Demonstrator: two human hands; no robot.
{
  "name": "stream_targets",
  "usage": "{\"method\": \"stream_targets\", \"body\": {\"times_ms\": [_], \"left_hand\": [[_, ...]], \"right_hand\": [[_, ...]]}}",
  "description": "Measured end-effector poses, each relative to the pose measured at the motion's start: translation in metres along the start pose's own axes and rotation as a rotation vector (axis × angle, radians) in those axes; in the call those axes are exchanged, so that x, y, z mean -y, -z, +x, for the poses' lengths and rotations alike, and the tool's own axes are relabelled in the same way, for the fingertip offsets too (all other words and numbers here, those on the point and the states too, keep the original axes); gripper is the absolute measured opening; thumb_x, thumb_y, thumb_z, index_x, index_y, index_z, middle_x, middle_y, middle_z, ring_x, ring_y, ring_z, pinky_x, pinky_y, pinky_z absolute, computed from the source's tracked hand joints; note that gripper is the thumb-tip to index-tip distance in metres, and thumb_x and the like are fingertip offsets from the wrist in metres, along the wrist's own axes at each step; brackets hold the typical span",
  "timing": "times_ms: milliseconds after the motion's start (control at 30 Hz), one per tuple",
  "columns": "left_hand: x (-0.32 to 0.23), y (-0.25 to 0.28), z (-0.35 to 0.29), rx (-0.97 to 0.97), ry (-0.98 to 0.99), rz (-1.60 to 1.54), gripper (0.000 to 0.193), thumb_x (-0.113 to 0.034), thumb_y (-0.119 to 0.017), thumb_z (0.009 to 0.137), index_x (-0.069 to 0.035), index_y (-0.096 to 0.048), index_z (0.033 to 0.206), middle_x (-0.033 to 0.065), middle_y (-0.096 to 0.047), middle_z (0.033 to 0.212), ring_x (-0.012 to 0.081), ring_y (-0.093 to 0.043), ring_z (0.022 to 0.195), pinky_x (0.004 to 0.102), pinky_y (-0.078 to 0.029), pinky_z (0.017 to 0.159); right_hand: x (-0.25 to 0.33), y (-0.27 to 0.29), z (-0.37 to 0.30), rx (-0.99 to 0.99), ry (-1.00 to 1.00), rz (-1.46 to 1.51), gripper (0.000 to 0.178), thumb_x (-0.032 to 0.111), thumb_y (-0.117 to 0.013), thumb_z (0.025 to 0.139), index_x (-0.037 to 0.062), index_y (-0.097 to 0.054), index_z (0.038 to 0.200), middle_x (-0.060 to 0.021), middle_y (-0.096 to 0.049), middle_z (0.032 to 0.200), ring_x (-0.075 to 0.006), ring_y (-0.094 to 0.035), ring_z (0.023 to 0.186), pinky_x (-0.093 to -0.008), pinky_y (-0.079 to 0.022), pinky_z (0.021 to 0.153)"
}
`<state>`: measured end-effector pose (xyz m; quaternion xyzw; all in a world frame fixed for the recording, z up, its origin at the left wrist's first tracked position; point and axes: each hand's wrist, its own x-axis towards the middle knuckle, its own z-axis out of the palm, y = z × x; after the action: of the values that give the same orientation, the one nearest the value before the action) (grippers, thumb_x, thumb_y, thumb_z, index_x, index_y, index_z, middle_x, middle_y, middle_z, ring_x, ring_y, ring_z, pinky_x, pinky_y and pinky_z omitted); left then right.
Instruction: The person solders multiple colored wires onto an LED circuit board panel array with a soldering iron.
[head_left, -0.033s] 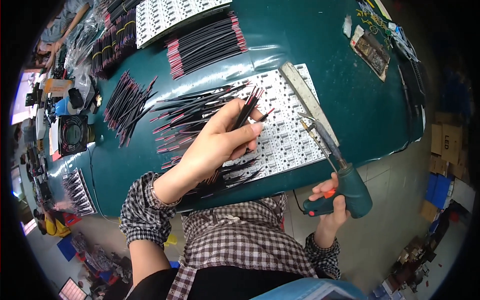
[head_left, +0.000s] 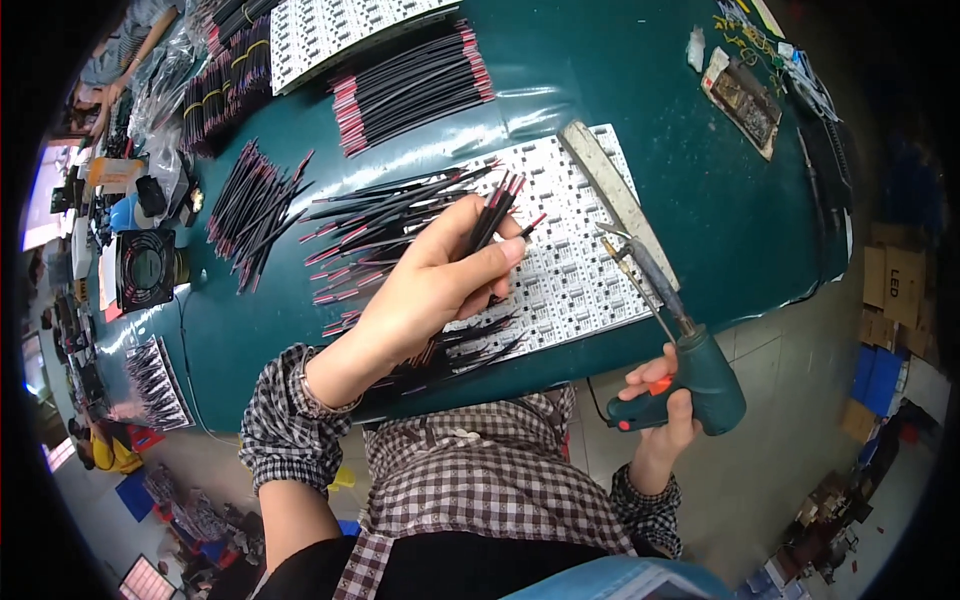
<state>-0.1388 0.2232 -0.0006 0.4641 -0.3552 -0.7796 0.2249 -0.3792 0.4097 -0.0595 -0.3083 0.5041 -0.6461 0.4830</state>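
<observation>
My left hand (head_left: 425, 285) is closed around a small bundle of black wires (head_left: 490, 218) with red and bare ends. One wire (head_left: 533, 227) sticks out past the thumb to the right. Under the hand lies a white circuit board panel (head_left: 575, 285) with many small parts in rows. Attached or loose wires (head_left: 375, 215) fan out over its left side; which, I cannot tell. My right hand (head_left: 668, 425) grips a green soldering gun (head_left: 712, 380) by its handle. The gun's metal tip (head_left: 615, 240) points up and left, over the panel's right part. A pale flat bar (head_left: 610, 185) lies across the panel's right edge.
Loose wires (head_left: 255, 210) are heaped on the green table mat (head_left: 620, 60) at the left. Farther back sit a row of wires (head_left: 415, 90) and stacked panels (head_left: 350, 35). A small black fan (head_left: 146, 270) stands far left, a dirty tray (head_left: 742, 102) at the back right.
</observation>
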Motion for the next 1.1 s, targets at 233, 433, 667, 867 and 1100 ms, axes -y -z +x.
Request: {"method": "stream_targets", "body": {"times_ms": [233, 433, 667, 867, 1100], "left_hand": [[-0.007, 0.009, -0.031, -0.071, -0.025, 0.243, 0.018, -0.007, -0.075, 0.09, 0.001, -0.068, 0.104, 0.002, -0.069, 0.088, 0.0045, -0.057, 0.064, 0.0191, -0.044, 0.054], [0.03, 0.01, 0.001, -0.126, -0.004, 0.475, 0.019, -0.009, -0.074, 0.089, 0.003, -0.066, 0.1, 0.0039, -0.069, 0.089, 0.0081, -0.06, 0.083, 0.0252, -0.049, 0.076], [0.033, 0.012, -0.001, -0.206, -0.18, 0.355, 0.015, -0.007, -0.071, 0.091, 0.002, -0.06, 0.096, 0.004, -0.068, 0.091, 0.0066, -0.057, 0.078, 0.0259, -0.048, 0.07], [0.001, 0.022, -0.002, -0.226, -0.197, 0.524, 0.012, -0.005, -0.072, 0.087, 0.002, -0.066, 0.093, 0.0007, -0.065, 0.082, 0.006, -0.056, 0.069, 0.0254, -0.046, 0.06], [0.048, -0.001, 0.04, -0.413, -0.486, 0.941, 0.02, -0.014, -0.068, 0.076, 0.002, -0.057, 0.078, 0.0192, -0.062, 0.079, 0.0405, -0.062, 0.073, 0.0469, -0.049, 0.065]], "right_hand": [[0.006, 0.01, -0.01, -0.073, -0.047, -0.004, 0.068, 0.035, -0.067, 0.094, -0.0157, -0.046, 0.134, -0.017, -0.065, 0.101, -0.0295, -0.069, 0.087, -0.0372, -0.063, 0.071], [0.008, 0.01, -0.018, -0.047, -0.098, -0.067, 0.073, 0.041, -0.068, 0.093, -0.0141, -0.046, 0.135, -0.0163, -0.065, 0.102, -0.0298, -0.069, 0.087, -0.0386, -0.063, 0.072], [0.016, 0.002, -0.017, -0.098, -0.146, -0.151, 0.076, 0.046, -0.069, 0.091, -0.0121, -0.048, 0.134, -0.0159, -0.065, 0.103, -0.0278, -0.07, 0.088, -0.0371, -0.062, 0.071], [0.015, -0.005, -0.004, -0.025, -0.152, -0.201, 0.071, 0.046, -0.063, 0.095, -0.0123, -0.049, 0.134, -0.017, -0.065, 0.105, -0.0265, -0.069, 0.091, -0.0332, -0.062, 0.069], [0.019, -0.009, -0.009, 0.056, -0.148, -0.279, 0.07, 0.045, -0.06, 0.097, -0.0136, -0.048, 0.135, -0.0168, -0.064, 0.105, -0.0283, -0.07, 0.092, -0.0334, -0.062, 0.068]]}}
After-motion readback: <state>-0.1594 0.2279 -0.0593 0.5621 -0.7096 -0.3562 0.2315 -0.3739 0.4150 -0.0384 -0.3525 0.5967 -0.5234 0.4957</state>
